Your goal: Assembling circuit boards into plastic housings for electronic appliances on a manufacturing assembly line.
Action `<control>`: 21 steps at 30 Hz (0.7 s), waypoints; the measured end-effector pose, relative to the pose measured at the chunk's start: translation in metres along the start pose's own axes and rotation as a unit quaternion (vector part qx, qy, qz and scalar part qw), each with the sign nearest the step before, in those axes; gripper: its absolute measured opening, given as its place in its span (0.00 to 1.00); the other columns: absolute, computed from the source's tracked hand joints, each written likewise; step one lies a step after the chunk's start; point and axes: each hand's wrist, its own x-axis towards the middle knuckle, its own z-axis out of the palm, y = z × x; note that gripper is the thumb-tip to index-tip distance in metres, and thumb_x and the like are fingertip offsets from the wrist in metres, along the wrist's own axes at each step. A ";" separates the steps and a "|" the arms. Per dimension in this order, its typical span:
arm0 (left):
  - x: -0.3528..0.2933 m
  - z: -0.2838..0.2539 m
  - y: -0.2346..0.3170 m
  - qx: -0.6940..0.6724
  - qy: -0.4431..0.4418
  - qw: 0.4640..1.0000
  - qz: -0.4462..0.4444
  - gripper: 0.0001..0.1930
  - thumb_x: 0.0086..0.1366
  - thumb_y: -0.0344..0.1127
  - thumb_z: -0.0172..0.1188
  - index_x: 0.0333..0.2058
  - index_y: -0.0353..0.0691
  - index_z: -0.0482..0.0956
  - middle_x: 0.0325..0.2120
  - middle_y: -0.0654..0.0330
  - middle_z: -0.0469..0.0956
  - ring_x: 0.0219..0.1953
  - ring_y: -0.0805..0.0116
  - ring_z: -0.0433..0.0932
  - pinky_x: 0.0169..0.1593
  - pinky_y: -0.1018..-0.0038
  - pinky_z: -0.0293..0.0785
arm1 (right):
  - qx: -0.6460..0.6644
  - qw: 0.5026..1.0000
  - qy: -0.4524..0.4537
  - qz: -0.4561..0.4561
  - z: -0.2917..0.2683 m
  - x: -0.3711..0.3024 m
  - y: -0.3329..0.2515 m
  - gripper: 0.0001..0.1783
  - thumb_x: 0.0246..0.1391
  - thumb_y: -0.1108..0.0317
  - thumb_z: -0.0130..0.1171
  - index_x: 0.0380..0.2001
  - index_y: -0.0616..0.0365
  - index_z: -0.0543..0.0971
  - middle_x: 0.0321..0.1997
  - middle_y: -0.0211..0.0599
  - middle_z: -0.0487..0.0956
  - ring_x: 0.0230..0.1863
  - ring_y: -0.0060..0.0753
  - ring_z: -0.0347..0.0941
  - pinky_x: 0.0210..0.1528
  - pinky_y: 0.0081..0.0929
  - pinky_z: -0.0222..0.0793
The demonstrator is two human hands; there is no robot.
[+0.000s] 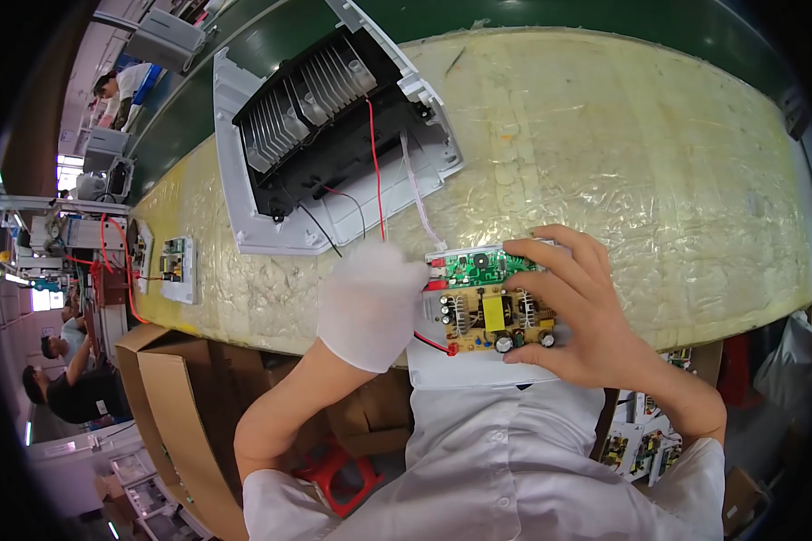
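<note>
My left hand [370,302], in a white glove, presses against the left end of a white tray holding two circuit boards. A green circuit board [478,268] lies at the top and a tan board [492,317] with a yellow transformer and capacitors sits below it. My bare right hand [577,311] grips the right side of this assembly at the table's near edge. Red wires [374,162] and a pale ribbon cable [418,194] run from the boards up to a white housing [244,230] with a black finned heat sink [311,95].
The bench is covered in yellowish wrinkled plastic film [622,162]. Another white unit with a board [179,268] lies at the left. Open cardboard boxes [176,397] stand below the bench. Several more boards [641,446] fill a bin at lower right. Other people work at the far left.
</note>
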 end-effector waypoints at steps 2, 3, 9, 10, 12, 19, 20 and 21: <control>0.002 0.003 -0.001 0.007 0.005 1.000 0.006 0.03 0.53 0.30 0.64 0.29 0.43 0.82 0.27 0.56 0.72 0.36 0.52 0.77 0.37 0.58 0.74 | 0.011 1.000 0.001 0.001 0.001 0.002 0.001 0.37 0.40 0.49 0.81 0.51 0.56 0.79 0.70 0.40 0.73 0.71 0.56 0.62 0.70 0.54 0.54; 0.003 0.004 -0.002 0.015 0.011 1.000 0.013 0.04 0.53 0.29 0.64 0.29 0.43 0.81 0.26 0.56 0.72 0.36 0.52 0.77 0.37 0.58 0.74 | 0.010 1.000 0.001 0.002 0.001 0.003 0.001 0.37 0.40 0.49 0.82 0.51 0.56 0.79 0.69 0.39 0.74 0.71 0.56 0.62 0.70 0.54 0.54; 0.012 -0.002 -0.018 -0.022 -0.010 0.997 0.075 0.04 0.53 0.29 0.64 0.30 0.42 0.80 0.28 0.54 0.74 0.35 0.51 0.77 0.37 0.58 0.74 | 0.019 1.000 -0.011 0.010 0.000 0.005 -0.002 0.37 0.40 0.51 0.82 0.53 0.54 0.80 0.69 0.37 0.75 0.72 0.55 0.61 0.71 0.53 0.53; 0.012 -0.004 -0.020 -0.023 -0.005 0.997 0.075 0.04 0.53 0.29 0.64 0.30 0.42 0.80 0.28 0.54 0.74 0.35 0.51 0.77 0.37 0.58 0.74 | 0.025 0.999 -0.013 0.018 -0.002 0.006 -0.002 0.38 0.40 0.51 0.82 0.53 0.54 0.80 0.70 0.38 0.75 0.73 0.55 0.61 0.72 0.52 0.53; 0.009 -0.011 -0.020 -0.051 -0.024 0.996 0.069 0.06 0.55 0.31 0.65 0.33 0.41 0.80 0.30 0.54 0.76 0.35 0.50 0.77 0.38 0.56 0.73 | 0.047 0.999 -0.016 0.009 -0.004 0.007 -0.005 0.37 0.41 0.53 0.82 0.54 0.55 0.80 0.69 0.40 0.75 0.72 0.55 0.62 0.72 0.52 0.54; -0.023 -0.013 0.052 -0.093 0.049 0.991 0.087 0.24 0.56 0.39 0.67 0.52 0.42 0.79 0.44 0.58 0.81 0.44 0.57 0.80 0.49 0.57 0.73 | -0.038 0.991 -0.014 -0.128 -0.013 0.054 0.024 0.26 0.48 0.75 0.71 0.53 0.59 0.80 0.67 0.48 0.74 0.64 0.56 0.72 0.61 0.45 0.72; -0.023 -0.005 0.051 -0.094 0.022 0.990 0.104 0.27 0.55 0.40 0.69 0.54 0.43 0.79 0.49 0.58 0.81 0.48 0.57 0.80 0.53 0.57 0.72 | -0.122 0.971 -0.013 -0.205 -0.012 0.077 0.023 0.23 0.47 0.77 0.65 0.50 0.59 0.81 0.65 0.46 0.75 0.61 0.52 0.74 0.57 0.41 0.76; -0.023 0.005 0.046 -0.092 -0.006 0.989 0.117 0.30 0.53 0.40 0.70 0.57 0.45 0.78 0.53 0.58 0.81 0.52 0.57 0.79 0.57 0.57 0.71 | -0.124 0.969 -0.016 -0.213 -0.003 0.096 0.021 0.23 0.47 0.77 0.65 0.50 0.59 0.81 0.65 0.46 0.75 0.61 0.52 0.74 0.57 0.41 0.76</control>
